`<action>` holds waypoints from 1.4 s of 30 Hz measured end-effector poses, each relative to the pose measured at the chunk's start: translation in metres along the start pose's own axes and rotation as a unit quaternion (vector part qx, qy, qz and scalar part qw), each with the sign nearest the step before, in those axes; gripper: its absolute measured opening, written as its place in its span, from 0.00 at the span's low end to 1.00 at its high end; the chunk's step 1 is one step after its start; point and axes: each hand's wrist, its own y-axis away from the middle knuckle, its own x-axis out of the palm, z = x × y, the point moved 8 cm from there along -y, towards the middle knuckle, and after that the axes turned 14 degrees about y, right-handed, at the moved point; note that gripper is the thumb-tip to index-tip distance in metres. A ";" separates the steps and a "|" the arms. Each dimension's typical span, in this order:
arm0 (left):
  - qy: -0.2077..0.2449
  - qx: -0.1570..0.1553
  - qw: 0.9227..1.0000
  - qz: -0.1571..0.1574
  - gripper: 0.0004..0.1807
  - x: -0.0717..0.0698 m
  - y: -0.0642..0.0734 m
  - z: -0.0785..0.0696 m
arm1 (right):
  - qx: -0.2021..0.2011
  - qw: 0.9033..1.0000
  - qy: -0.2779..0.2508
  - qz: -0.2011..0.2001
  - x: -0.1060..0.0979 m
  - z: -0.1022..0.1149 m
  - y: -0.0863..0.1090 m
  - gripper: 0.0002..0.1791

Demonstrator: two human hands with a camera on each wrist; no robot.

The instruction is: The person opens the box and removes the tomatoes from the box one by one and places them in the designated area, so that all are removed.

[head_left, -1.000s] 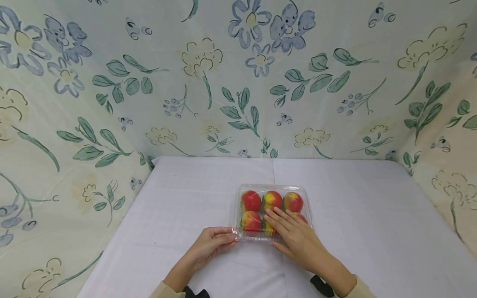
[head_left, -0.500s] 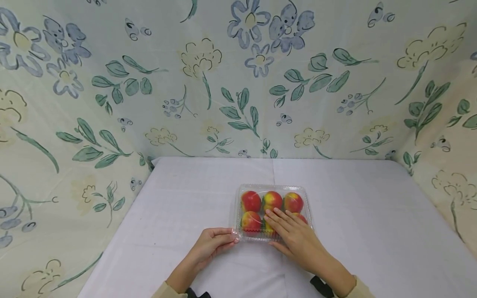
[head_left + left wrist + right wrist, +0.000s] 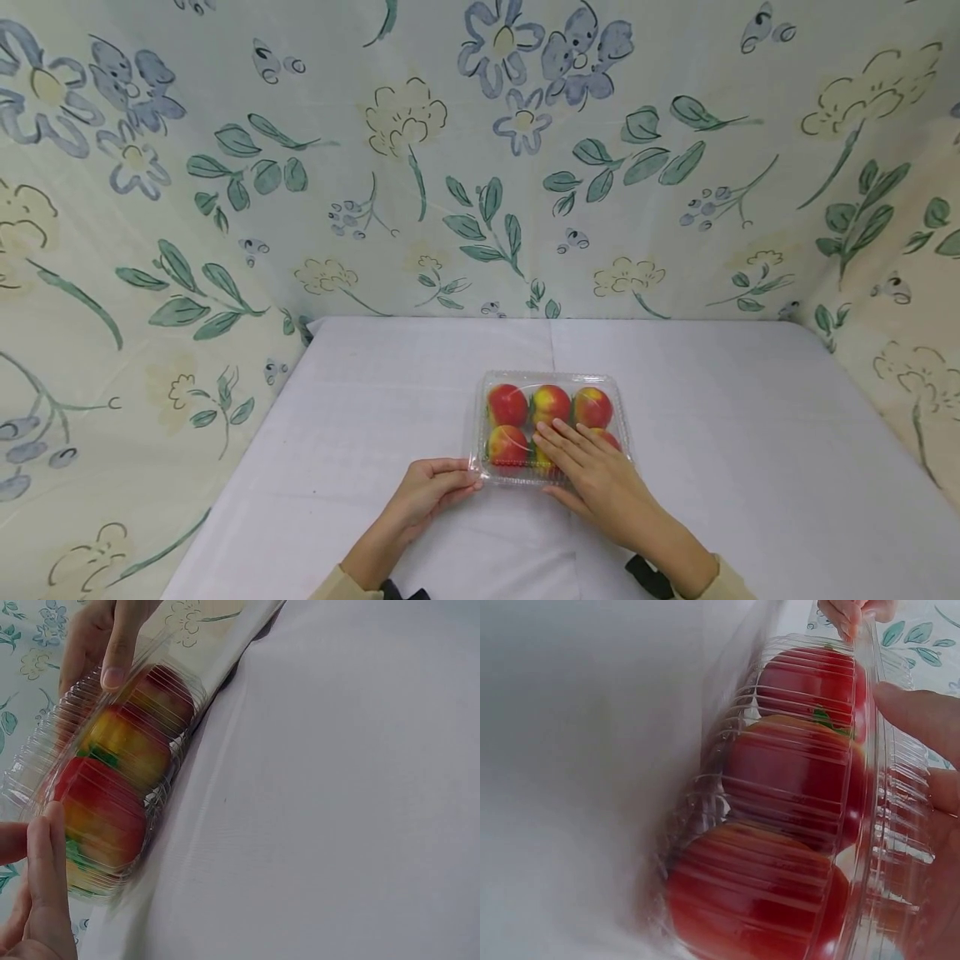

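Note:
A clear plastic clamshell container lies flat on the white cloth, its lid down over several red-and-yellow fruits with bits of green leaf. Their exact kind is hard to tell. My left hand pinches the container's near left corner between thumb and fingers. Across the lid's near right part rests my right hand, fingers straight, partly covering the near fruits. In the right wrist view the right thumb lies by the container's rim. Whether the rim is fully snapped together is unclear.
White cloth covers the table around the container. Behind and at both sides hangs a floral curtain. Black straps sit around the wrists, next to beige sleeves.

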 end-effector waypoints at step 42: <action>0.008 -0.001 1.000 -0.013 0.16 0.004 0.003 -0.002 | -0.002 1.000 -0.005 -0.010 -0.004 -0.002 -0.003 0.40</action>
